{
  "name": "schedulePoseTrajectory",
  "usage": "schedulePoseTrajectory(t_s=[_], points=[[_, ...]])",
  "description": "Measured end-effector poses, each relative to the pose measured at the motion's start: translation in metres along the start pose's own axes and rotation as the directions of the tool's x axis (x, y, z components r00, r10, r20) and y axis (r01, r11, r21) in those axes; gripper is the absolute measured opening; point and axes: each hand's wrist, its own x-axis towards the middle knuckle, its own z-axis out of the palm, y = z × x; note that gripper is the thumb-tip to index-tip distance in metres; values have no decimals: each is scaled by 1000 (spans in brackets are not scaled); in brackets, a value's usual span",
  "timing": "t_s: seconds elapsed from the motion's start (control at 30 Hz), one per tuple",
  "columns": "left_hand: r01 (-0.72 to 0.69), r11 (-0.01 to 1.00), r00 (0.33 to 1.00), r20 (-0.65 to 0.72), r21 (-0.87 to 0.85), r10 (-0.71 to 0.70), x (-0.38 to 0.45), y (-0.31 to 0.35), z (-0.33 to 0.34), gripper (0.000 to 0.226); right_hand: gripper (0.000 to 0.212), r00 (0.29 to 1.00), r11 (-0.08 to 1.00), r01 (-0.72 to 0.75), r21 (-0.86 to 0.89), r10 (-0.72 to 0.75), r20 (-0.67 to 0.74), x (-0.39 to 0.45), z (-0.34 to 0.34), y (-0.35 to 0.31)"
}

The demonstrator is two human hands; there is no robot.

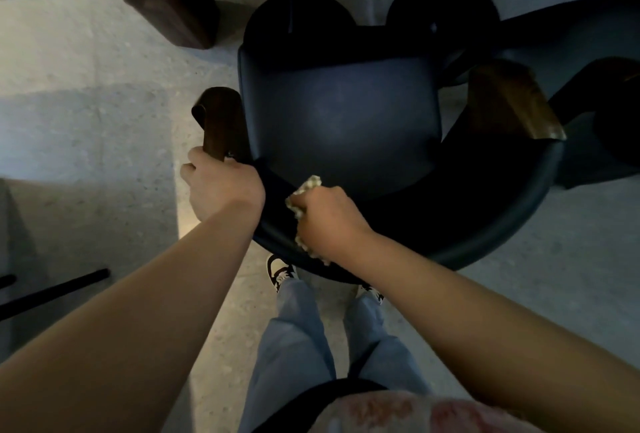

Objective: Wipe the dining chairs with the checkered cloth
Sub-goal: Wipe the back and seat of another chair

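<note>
Head view, near to far: jeans (294,339) and sneakers (280,271); right hand (329,221) clutching checkered cloth (306,190) against curved back of blue chair (346,120); left hand (221,186) wrapped round its wooden armrest (218,120); second chair (588,93) beyond.

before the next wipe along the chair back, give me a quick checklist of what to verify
1. Cloth gripped by the right hand: ok.
2. Cloth touching the chair back: ok, bunched on its top edge.
3. Left hand steadying the chair by the wooden armrest: ok.
4. Path along the curved back to the right free of things: ok.
5. Feet clear of the chair's legs: cannot tell, hidden under the back.
6. Cloth clean enough: cannot tell, too bunched.
</note>
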Motion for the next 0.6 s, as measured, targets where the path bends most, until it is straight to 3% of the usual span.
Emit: schedulePoseTrajectory(t_s=[0.17,0.37,0.43,0.53,0.6], points=[[2,1000,1000,-2,-10,-2,0,0,0,35,35,997,976,67,-208,-59,44,-19,-17,34],[3,1000,1000,-1,-6,-3,-1,1,-2,35,33,991,907,6,-420,50,123,-20,-47,64],[5,1000,1000,-2,-5,-5,-1,2,-2,35,25,999,945,5,-327,9,39,-12,-49,56],[2,1000,1000,-10,-18,-2,-1,1,-1,35,35,983,996,86,-35,-91,-161,-3,-28,21],[-5,1000,1000,-15,-24,4,0,0,0,35,39,987,988,118,100,-106,-122,-3,-8,-5]])
